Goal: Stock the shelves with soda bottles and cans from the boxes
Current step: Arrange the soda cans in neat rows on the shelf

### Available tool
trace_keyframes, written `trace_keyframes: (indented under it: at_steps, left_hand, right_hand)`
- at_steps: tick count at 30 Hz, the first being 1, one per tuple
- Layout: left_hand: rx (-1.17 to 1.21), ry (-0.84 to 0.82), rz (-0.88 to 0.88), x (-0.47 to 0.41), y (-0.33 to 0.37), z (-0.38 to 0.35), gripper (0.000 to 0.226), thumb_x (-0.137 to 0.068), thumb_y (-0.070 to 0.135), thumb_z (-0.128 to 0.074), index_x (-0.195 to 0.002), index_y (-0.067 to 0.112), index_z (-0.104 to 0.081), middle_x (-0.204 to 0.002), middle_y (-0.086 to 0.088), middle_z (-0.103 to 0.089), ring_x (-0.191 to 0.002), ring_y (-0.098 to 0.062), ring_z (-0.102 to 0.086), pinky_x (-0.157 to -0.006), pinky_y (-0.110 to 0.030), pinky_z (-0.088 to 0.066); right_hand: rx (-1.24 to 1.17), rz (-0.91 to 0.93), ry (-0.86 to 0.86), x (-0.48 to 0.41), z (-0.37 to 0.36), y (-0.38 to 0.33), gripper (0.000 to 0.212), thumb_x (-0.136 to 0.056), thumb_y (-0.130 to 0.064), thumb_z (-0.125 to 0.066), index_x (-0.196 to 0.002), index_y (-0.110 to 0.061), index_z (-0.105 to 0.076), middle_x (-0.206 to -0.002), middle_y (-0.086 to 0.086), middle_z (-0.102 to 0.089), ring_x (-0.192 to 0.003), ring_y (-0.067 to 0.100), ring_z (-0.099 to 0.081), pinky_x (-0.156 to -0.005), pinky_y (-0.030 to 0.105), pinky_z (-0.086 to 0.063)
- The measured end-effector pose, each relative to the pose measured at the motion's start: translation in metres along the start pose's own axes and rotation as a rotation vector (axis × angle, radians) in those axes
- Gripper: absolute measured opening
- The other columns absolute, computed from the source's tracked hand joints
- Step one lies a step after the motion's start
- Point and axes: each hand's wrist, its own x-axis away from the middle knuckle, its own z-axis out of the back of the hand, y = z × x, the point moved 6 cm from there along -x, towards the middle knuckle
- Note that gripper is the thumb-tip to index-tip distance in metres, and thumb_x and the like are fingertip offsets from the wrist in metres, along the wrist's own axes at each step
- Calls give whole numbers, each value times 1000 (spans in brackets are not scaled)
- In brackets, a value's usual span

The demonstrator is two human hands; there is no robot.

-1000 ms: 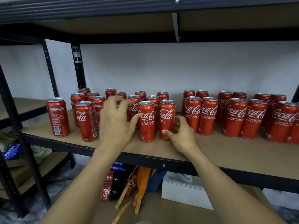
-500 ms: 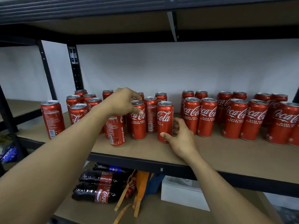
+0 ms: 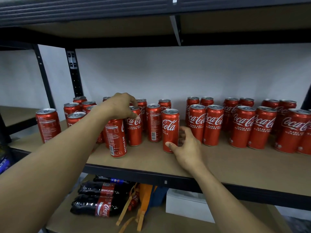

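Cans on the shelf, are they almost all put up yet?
Lots are: rows of red cans stand on the shelf. Right now the left hand grips the barcode can from above, and the right hand holds the Cola can. Bottles lie on the board below, maybe waiting.

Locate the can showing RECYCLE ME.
Head view: the RECYCLE ME can is left of centre near the shelf front, its top held by the left hand, beside a Coca-Cola can.

Red cans [image 3: 213,125] upright on shelf [image 3: 218,163]; dark bottles [image 3: 99,206] apparently lying below.
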Motion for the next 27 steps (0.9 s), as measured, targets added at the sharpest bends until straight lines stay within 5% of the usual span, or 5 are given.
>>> trace_keyframes:
  at_steps: [7, 14, 19, 27]
  left_hand:
    - [-150, -31, 17, -5, 9, 6, 65, -72, 43, -88, -127, 18, -63, -128, -6, -60, -110, -27, -58, -83, -36, -51]
    - [-28, 64, -141, -17, 40, 11, 64, -77, 50, -82, -132, 27, -59, -132, -6, -54, -117, -26, -56, -88, -37, -52]
    - [-55, -118, -183, -28, 59, -12, 70, -77, 49, -82, -138, 30, -53, -137, -4, -58, -118, -25, -58, -95, -39, -52]
    - [12, -117, -177, -38, 63, -16, 80, -82, 37, -81, -150, 28, -40, -140, -8, -55, -121, -27, -56, -94, -38, -51]
  right_hand:
    - [11, -5, 24, 2, 7, 3, 73, -79, -28, -86, -141, -21, -47, -133, 2, -62, -116, 20, -63, -99, 38, -53]
    - [32, -3, 14, 4, 16, 7, 74, -78, -31, -87, -140, -24, -47, -131, -1, -62, -114, 17, -63, -95, 33, -53]
    - [29, -3, -6, 6, 30, 14, 74, -76, -32, -88, -138, -26, -49, -127, -4, -63, -111, 13, -63, -97, 36, -54]
    - [19, 6, -11, 7, 32, 17, 73, -79, -33, -86, -140, -29, -47, -130, -7, -61, -114, 11, -61, -95, 28, -50]
